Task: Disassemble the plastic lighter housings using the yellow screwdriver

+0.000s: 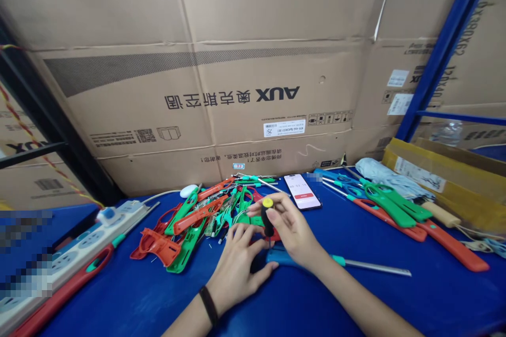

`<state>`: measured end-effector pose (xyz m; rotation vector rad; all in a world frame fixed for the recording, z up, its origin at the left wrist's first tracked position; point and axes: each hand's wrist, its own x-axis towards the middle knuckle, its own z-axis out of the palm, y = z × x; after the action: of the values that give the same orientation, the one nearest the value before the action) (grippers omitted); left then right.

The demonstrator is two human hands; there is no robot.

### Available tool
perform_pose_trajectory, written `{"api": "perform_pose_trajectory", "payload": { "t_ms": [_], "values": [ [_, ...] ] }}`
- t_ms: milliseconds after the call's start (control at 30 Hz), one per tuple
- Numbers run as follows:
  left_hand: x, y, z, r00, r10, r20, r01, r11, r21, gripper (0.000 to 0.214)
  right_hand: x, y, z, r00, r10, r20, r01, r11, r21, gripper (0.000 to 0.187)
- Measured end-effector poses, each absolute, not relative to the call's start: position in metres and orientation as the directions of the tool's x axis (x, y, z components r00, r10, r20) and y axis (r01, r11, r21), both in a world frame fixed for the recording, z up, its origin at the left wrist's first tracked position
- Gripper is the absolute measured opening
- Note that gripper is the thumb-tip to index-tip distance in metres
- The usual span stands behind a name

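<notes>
Your hands are working close together above the tabletop (356, 231), whose front edge is falling outside the view. Your right hand (294, 229) is gripping a screwdriver (268, 218) upright, closing round its black, yellow-capped handle; the tip is pointing down at a blue lighter (286, 258), but the exact contact is hard to make out. Your left hand (239, 260) is pinching that lighter's left end between thumb and index finger. The lighter is lying midway between the tabletop's side edges, its metal tube pointing toward the right edge, and your right wrist is covering part of its handle. Toward the back edge, left of centre, a pile of red and green casings (200, 216) is overlapping so much that small parts are blending together. A phone (302, 189) is lying near the back edge. Toward the right edge, red and green lighters (395, 209) are partly hiding one another. Along the left edge, a pixelated patch is masking part of a power strip (87, 242).
</notes>
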<state>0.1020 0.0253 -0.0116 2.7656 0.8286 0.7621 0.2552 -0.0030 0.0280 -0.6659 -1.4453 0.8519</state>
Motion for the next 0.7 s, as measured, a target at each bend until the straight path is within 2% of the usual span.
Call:
{"api": "perform_pose_trajectory", "payload": {
  "t_ms": [67,133,233,300,400,500,600,700],
  "values": [
    [0.103,0.025,-0.011,0.713,0.546,0.44,0.468,-0.838,0.282,0.018,0.261,-0.01,0.025,-0.046,0.817,0.575,-0.008,0.576,-0.818,0.011],
    [0.104,0.024,-0.01,0.713,0.539,0.448,0.465,-0.842,0.272,0.018,0.265,-0.017,0.022,0.033,0.789,0.614,0.11,0.607,-0.787,0.014],
    [0.104,0.024,-0.01,0.719,0.527,0.453,0.462,-0.849,0.256,0.023,0.268,-0.022,0.021,0.14,0.651,0.747,0.345,0.675,-0.652,0.026],
    [0.103,0.024,-0.01,0.723,0.523,0.452,0.463,-0.852,0.246,0.025,0.265,-0.02,0.025,0.154,0.588,0.794,0.483,0.656,-0.58,0.03],
    [0.104,0.023,-0.009,0.723,0.54,0.432,0.492,-0.84,0.227,0.023,0.257,-0.011,0.037,0.144,0.586,0.797,0.626,0.57,-0.532,0.024],
    [0.106,0.018,-0.004,0.715,0.57,0.405,0.531,-0.82,0.215,0.021,0.252,-0.002,0.05,0.044,0.604,0.796,0.669,0.574,-0.472,0.007],
    [0.098,0.008,0.002,0.717,0.564,0.408,0.539,-0.821,0.188,0.02,0.266,0.002,0.06,0.052,0.582,0.811,0.674,0.58,-0.459,0.029],
    [0.066,-0.008,-0.004,0.708,0.553,0.439,0.58,-0.81,0.085,0.024,0.302,0.001,0.067,0.161,0.542,0.825,0.68,0.545,-0.491,0.038]
  ]
}}
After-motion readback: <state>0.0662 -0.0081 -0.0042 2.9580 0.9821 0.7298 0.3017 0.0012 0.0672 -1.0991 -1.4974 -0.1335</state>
